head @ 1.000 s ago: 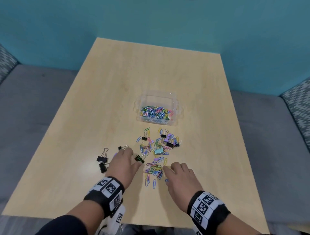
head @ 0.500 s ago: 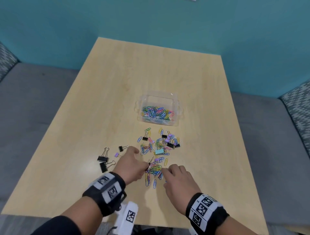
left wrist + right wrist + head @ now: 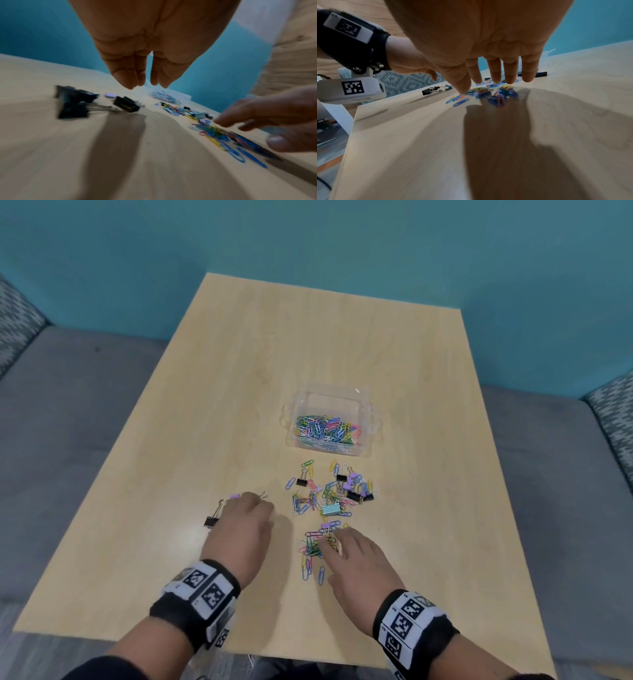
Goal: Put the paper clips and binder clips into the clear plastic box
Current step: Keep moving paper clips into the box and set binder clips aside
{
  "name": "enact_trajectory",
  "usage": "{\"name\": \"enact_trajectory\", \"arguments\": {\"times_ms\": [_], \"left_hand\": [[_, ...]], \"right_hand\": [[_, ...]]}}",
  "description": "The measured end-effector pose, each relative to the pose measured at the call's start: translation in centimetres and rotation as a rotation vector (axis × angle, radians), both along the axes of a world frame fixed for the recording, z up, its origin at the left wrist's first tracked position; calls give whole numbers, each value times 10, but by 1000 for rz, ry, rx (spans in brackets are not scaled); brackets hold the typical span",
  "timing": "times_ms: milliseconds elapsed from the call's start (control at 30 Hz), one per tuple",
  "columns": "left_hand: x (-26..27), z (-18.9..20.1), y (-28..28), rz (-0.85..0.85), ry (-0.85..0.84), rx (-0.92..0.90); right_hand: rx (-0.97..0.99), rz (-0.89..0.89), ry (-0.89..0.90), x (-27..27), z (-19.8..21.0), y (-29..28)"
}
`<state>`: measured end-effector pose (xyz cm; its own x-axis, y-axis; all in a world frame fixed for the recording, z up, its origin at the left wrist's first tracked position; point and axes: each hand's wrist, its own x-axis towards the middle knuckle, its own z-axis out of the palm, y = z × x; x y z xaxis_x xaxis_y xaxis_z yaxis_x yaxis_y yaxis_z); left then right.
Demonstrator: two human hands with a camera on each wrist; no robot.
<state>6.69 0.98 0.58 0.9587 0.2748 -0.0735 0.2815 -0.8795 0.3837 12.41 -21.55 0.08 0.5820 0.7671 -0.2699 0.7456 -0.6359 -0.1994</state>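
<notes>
The clear plastic box (image 3: 364,409) stands mid-table with several coloured paper clips in it. Between it and my hands lie loose paper clips (image 3: 317,544) and small binder clips, among them a light blue one (image 3: 330,510). My left hand (image 3: 253,501) hovers over black binder clips (image 3: 72,102) at the left; its fingers (image 3: 126,79) hang down relaxed and hold nothing. My right hand (image 3: 337,539) has its straight, spread fingers (image 3: 510,73) on the near heap of paper clips (image 3: 494,96), gripping none.
The wooden table (image 3: 308,337) has bare surface behind the box and on both sides. A grey bench seat (image 3: 68,412) runs round it under a teal wall. The table's near edge lies just behind my wrists.
My left hand has left the middle heap and moved left, over the black binder clips. My right hand has crept forward onto the near heap of paper clips.
</notes>
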Motion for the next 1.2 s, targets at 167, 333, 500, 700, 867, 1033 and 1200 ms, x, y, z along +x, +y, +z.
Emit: {"name": "enact_trajectory", "arguments": {"times_ms": [167, 333, 500, 700, 867, 1033, 1200], "left_hand": [[34, -3, -39, -270, 104, 67], [54, -4, -53, -467, 222, 101], [57, -9, -50, -484, 270, 111], [50, -19, -49, -476, 172, 56], [36, -11, -38, -183, -54, -178], [22, -1, -4, 222, 22, -360], [32, 1, 15, 177, -87, -98]], "right_hand": [[28, -97, -45, 10, 4, 20], [77, -68, -44, 12, 4, 11], [102, -110, -53, 8, 2, -10], [96, -154, -27, 7, -6, -29], [116, -90, -2, 9, -6, -26], [141, -21, 26, 8, -9, -13], [155, -2, 24, 7, -10, -9]]}}
